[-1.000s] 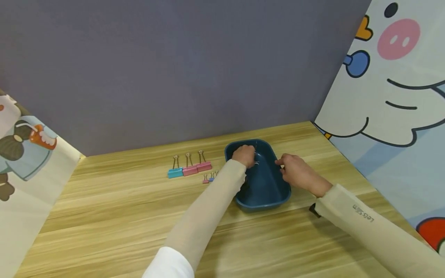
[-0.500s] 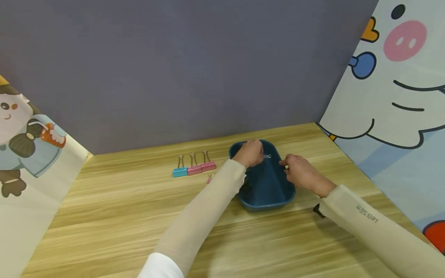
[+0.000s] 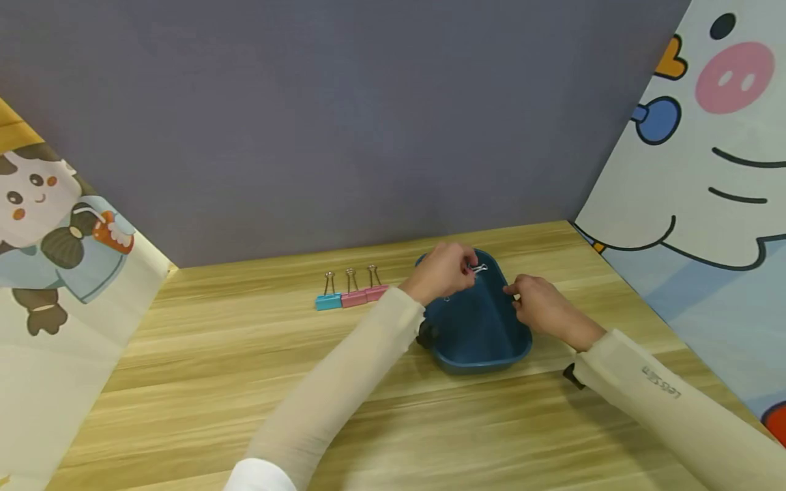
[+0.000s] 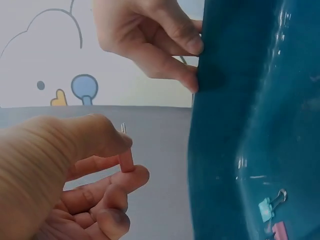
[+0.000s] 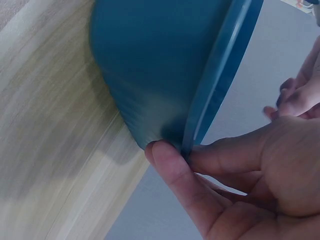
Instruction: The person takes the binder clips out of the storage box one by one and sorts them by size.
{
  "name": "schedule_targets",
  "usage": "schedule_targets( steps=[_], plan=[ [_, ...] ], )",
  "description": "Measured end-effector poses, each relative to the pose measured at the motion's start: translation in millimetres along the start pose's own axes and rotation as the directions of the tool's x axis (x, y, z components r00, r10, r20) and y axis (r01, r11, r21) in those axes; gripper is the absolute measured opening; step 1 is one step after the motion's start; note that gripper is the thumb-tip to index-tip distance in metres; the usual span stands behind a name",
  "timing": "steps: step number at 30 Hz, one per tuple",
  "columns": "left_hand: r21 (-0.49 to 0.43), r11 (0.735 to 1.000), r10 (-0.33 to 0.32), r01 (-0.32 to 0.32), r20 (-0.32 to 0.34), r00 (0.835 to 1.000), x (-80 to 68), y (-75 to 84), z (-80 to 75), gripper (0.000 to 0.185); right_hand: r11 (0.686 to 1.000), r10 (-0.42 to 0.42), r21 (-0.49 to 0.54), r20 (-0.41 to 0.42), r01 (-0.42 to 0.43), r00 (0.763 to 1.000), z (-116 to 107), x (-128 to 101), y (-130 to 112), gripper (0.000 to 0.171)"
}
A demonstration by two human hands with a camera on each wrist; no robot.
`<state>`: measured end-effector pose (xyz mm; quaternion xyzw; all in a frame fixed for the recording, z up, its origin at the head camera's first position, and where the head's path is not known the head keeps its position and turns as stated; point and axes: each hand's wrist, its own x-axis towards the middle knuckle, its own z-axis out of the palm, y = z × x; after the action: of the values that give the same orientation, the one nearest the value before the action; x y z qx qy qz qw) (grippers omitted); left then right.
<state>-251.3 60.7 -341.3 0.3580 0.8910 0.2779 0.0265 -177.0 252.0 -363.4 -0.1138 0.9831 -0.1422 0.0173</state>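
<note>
Wooden table (image 3: 184, 382), "Les Slim" sleeve (image 3: 660, 383), right hand (image 3: 540, 307) on blue tray (image 3: 485, 354).

Wooden table (image 3: 184, 409) with pale streaked grain, evenly lit. Plain grey-purple wall (image 3: 338, 123) stands behind it. Cartoon-printed cloth (image 3: 55, 286) hangs along the left side; another cartoon cloth (image 3: 706, 204) hangs along the right.

A light wooden table (image 3: 202, 409) with a streaked grain. Near its far edge, three large binder clips (image 3: 353, 296) sit in a touching row, one blue and two pink, handles upright. Just right of them rests a dark blue tray (image 3: 485, 354).
</note>
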Motion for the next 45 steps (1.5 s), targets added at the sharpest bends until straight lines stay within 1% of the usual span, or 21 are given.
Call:
schedule_targets(
  steps=[1, 5, 7, 10, 13, 19, 22, 26, 28, 30, 32, 37, 40, 45],
  plan=[
    [-0.017, 1.0, 0.014, -0.014, -0.01, 1.0, -2.6, -0.3, -1.6, 0.014, 1.0, -0.003, 0.0, -0.001, 0.003, 1.0, -0.1, 0.0, 0.3, 0.031],
    [-0.029, 0.998, 0.062, -0.064, -0.041, 0.997, -15.4, -5.4, -9.5, 0.008, 1.0, 0.003, 0.014, 0.016, -0.004, 1.0, -0.1, -0.9, 0.2, 0.031],
    [-0.039, 0.997, 0.064, -0.066, -0.053, 0.997, -23.5, -10.0, -13.6, 0.006, 1.0, 0.006, 0.015, 0.024, -0.007, 1.0, 0.1, -1.6, -0.1, 0.03],
    [-0.042, 0.998, 0.05, -0.053, -0.068, 0.996, -37.3, -18.7, -19.9, 0.004, 1.0, 0.005, 0.011, 0.023, -0.005, 1.0, 0.5, -2.4, -0.2, 0.03],
    [-0.047, 0.999, 0.017, -0.02, -0.073, 0.997, -52.5, -29.6, -24.3, 0.004, 1.0, -0.001, 0.011, 0.017, 0.001, 1.0, 0.5, -1.9, 0.0, 0.03],
    [0.018, 0.998, -0.053, 0.054, -0.081, 0.995, -87.8, -57.1, -27.6, 0.004, 1.0, -0.003, 0.029, 0.017, 0.002, 1.0, 1.0, -0.4, 0.2, 0.03],
    [0.012, 0.994, -0.11, 0.112, -0.088, 0.99, -104.6, -72.1, -29.6, 0.003, 1.0, -0.005, 0.03, 0.009, 0.005, 1.0, 0.3, -0.1, -0.4, 0.029],
    [0.018, 0.981, -0.19, 0.193, -0.096, 0.977, -122.5, -91.4, -32.3, 0.002, 1.0, -0.014, 0.025, 0.014, 0.014, 1.0, -0.5, 0.3, -1.0, 0.029],
    [0.064, 0.972, -0.218, 0.225, -0.096, 0.971, -128.6, -100.3, -32.1, 0.004, 1.0, -0.017, 0.024, 0.018, 0.017, 1.0, -0.2, 0.9, -0.8, 0.029],
    [0.101, 0.963, -0.24, 0.249, -0.091, 0.966, -132.6, -108.6, -30.1, 0.006, 1.0, -0.02, 0.023, 0.02, 0.019, 1.0, 0.7, 1.6, -0.7, 0.029],
    [0.117, 0.958, -0.254, 0.262, -0.076, 0.964, -133.1, -116.0, -25.7, 0.009, 1.0, -0.022, 0.021, 0.018, 0.022, 1.0, 0.4, 1.4, 0.0, 0.029],
    [0.14, 0.956, -0.259, 0.259, -0.02, 0.966, -130.2, -130.3, -12.4, 0.032, 0.999, -0.034, 0.016, 0.01, 0.034, 0.999, 1.2, 1.5, 0.7, 0.029],
    [0.141, 0.958, -0.254, 0.251, 0.007, 0.967, -127.2, -134.7, -6.5, 0.043, 0.999, -0.038, 0.011, 0.01, 0.038, 0.999, 1.5, 1.6, 0.6, 0.029],
    [0.126, 0.962, -0.244, 0.241, 0.005, 0.97, -121.6, -135.7, -1.8, 0.048, 1.0, -0.025, 0.015, 0.022, 0.025, 0.999, 1.1, 1.9, -0.2, 0.03]
  ],
)
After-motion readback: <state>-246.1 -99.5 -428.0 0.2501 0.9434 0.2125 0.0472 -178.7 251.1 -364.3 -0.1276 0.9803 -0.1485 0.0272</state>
